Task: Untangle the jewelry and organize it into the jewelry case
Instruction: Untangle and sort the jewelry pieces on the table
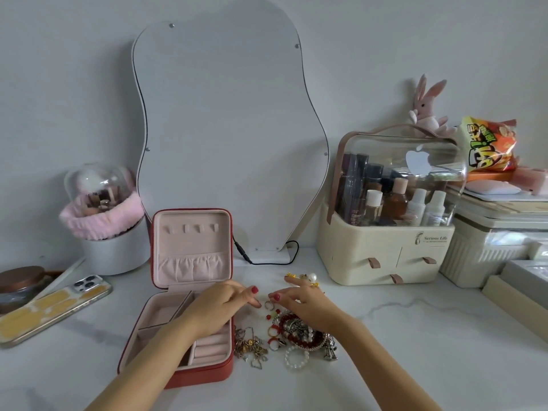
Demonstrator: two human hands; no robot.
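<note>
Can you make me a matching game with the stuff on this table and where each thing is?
Things:
1. phone
2. bunny
3. jewelry case
4. snack bag

Places:
A. open, under the left hand
B. far right, behind the clear lid
C. flat at the left edge
D. on top of the makeup box

Pairs: 1-C, 2-D, 3-A, 4-B

Plain pale wall (59, 84), white marble tabletop (415, 336)
</note>
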